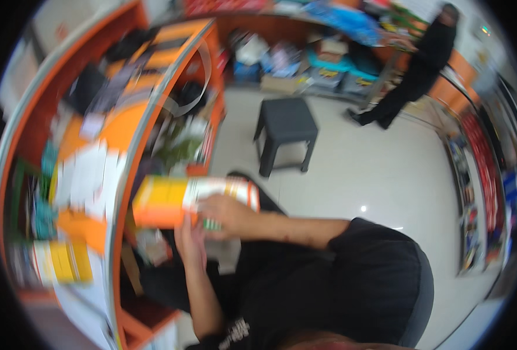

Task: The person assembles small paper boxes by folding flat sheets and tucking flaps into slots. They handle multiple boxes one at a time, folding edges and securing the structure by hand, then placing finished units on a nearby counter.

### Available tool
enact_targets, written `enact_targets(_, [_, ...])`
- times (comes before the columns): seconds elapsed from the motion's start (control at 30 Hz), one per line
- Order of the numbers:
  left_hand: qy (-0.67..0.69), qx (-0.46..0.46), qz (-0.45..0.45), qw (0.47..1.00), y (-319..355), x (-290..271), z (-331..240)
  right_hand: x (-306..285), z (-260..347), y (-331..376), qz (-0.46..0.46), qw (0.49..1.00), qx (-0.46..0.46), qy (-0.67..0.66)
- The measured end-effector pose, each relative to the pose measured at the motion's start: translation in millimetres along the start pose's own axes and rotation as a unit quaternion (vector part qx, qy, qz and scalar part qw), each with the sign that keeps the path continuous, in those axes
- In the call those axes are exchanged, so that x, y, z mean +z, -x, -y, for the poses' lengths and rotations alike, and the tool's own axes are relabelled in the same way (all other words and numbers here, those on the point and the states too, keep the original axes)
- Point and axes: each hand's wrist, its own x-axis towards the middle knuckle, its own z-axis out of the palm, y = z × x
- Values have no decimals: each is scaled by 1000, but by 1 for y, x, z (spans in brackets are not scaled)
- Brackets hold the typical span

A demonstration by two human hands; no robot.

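Both hands, left hand (pixel 191 242) under and right hand (pixel 226 213) over, grip my orange-and-yellow box (pixel 191 201); orange worktop (pixel 109 131) lies at ten o'clock.

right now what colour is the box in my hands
Orange and yellow box, seen in the head view.

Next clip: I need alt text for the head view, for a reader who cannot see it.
A seated person holds an orange, yellow and white box in both hands, the right hand on top and the left hand beneath, beside an orange counter strewn with papers. Behind stand a dark stool on a pale floor and another person in black. The picture is blurred.
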Motion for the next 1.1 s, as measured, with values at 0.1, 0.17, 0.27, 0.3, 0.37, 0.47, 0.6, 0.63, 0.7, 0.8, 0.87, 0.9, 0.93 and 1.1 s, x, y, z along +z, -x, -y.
enact_targets(0.1, [25, 3, -18, 1000, 0, 4, -16, -16, 14, -9, 19, 1000, -2, 23])
enact_targets(0.17, [-5, 35, -27, 999, 3, 8, -24, -26, 26, -13, -14, 1000, 10, 24])
enact_targets(0.27, [-69, 70, -23, 995, -10, 17, -42, -21, 19, -28, -68, 989, 108, -71])
enact_targets(0.3, [-67, 83, -41, 993, -17, 22, -40, -23, 14, -31, -66, 982, 142, -108])
enact_targets(0.37, [-74, 113, -56, 989, -27, 27, -35, -17, 1, -37, -97, 947, 212, -220])
enact_targets(0.47, [-82, 163, -61, 981, -29, 21, -19, -8, 2, -31, -116, 890, 285, -337])
enact_targets(0.6, [-88, 170, -76, 979, -30, 20, -13, -9, -3, -25, -123, 848, 299, -420])
enact_targets(0.63, [-82, 165, -77, 980, -30, 22, -12, -9, -6, -22, -127, 842, 296, -433])
enact_targets(0.7, [-84, 139, -38, 986, -31, 26, -13, -12, -9, -18, -131, 845, 299, -423])
enact_targets(0.8, [-157, 150, 85, 972, -30, 31, -17, -18, -17, -12, -147, 850, 338, -377])
enact_targets(0.87, [-311, 174, 156, 921, -19, 36, -25, -17, -35, -8, -175, 819, 396, -376])
enact_targets(0.9, [-427, 187, 178, 867, -9, 39, -32, -13, -41, -10, -212, 799, 400, -396])
enact_targets(0.93, [-488, 208, 175, 830, -4, 38, -29, -11, -47, -8, -215, 762, 421, -442])
enact_targets(1.1, [-605, 325, 62, 725, 5, 15, -7, 1, -42, -14, -199, 719, 475, -466])
